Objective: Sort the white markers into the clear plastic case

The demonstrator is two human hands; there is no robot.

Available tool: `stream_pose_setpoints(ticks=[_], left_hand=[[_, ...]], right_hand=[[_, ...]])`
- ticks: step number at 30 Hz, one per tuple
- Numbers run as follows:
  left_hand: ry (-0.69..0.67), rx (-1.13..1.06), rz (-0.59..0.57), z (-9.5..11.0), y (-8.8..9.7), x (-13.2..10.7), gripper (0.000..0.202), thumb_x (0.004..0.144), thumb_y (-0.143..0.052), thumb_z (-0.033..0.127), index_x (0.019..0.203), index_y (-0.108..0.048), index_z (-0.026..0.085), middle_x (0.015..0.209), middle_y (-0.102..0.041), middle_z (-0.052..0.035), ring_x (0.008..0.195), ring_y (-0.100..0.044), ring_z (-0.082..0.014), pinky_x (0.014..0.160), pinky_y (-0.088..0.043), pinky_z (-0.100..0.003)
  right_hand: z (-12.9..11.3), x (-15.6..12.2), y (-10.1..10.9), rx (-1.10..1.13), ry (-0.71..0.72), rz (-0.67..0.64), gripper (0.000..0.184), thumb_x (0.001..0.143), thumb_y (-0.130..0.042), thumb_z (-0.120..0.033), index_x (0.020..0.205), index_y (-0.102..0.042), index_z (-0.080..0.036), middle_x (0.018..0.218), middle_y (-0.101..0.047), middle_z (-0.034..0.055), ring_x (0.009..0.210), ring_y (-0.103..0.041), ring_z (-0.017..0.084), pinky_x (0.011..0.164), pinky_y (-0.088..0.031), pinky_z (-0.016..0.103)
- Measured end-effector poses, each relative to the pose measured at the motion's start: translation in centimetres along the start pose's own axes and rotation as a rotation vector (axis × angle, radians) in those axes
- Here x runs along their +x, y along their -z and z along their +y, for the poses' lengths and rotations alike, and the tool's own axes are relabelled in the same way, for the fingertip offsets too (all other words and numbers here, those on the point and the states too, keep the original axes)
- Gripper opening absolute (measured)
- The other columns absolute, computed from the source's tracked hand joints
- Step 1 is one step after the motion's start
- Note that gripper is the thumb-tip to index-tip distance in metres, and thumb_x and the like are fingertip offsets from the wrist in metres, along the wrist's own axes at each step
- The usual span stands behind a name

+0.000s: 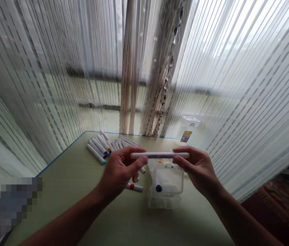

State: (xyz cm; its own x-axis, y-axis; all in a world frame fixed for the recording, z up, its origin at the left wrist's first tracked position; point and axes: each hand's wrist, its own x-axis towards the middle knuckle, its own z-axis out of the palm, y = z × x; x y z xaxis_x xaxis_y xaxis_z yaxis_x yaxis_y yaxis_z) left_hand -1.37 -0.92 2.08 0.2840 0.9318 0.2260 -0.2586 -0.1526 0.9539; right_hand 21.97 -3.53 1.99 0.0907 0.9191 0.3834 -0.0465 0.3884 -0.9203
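Observation:
A white marker [159, 155] with yellow ends is held level in front of me, above the table. My left hand [121, 165] pinches it near its left end between thumb and fingers. Near its right end, the thumb and fingers of my right hand [197, 165] grip it too. Just below and behind it stands a clear plastic box [168, 181] with a dark blue round spot on it. To the left of the box lies a white marker with a red band [134, 187], partly hidden by my left hand.
Several white markers [96, 150] with coloured ends lie in a loose pile at the back left of the green table [64, 191]. A clear container with a yellow label [186, 133] stands at the back right. String curtains [95, 68] hang behind the table.

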Motion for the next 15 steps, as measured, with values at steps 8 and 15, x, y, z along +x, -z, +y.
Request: stream_pose_setpoints(ticks=[8, 15], left_hand=[[-0.019, -0.035, 0.017, -0.01, -0.22, 0.00, 0.029, 0.079, -0.080, 0.032, 0.098, -0.073, 0.011, 0.070, -0.072, -0.0037, 0.040, -0.047, -0.0051, 0.037, -0.044, -0.018], [-0.037, -0.018, -0.015, -0.19, -0.17, 0.06, 0.021, 0.085, -0.073, 0.030, 0.092, -0.072, 0.010, 0.069, -0.072, -0.0040, 0.040, -0.046, -0.0051, 0.037, -0.043, -0.018]], right_hand=[[0.04, 0.03, 0.08, -0.034, -0.004, -0.007, 0.022, 0.070, -0.090, -0.026, 0.089, -0.080, -0.020, 0.070, -0.072, 0.0019, 0.060, -0.063, 0.014, 0.055, -0.049, 0.024], [-0.11, -0.04, -0.09, -0.042, -0.016, 0.016, 0.019, 0.076, -0.085, -0.034, 0.083, -0.080, -0.018, 0.059, -0.068, 0.0030, 0.046, -0.045, 0.009, 0.041, -0.029, 0.022]])
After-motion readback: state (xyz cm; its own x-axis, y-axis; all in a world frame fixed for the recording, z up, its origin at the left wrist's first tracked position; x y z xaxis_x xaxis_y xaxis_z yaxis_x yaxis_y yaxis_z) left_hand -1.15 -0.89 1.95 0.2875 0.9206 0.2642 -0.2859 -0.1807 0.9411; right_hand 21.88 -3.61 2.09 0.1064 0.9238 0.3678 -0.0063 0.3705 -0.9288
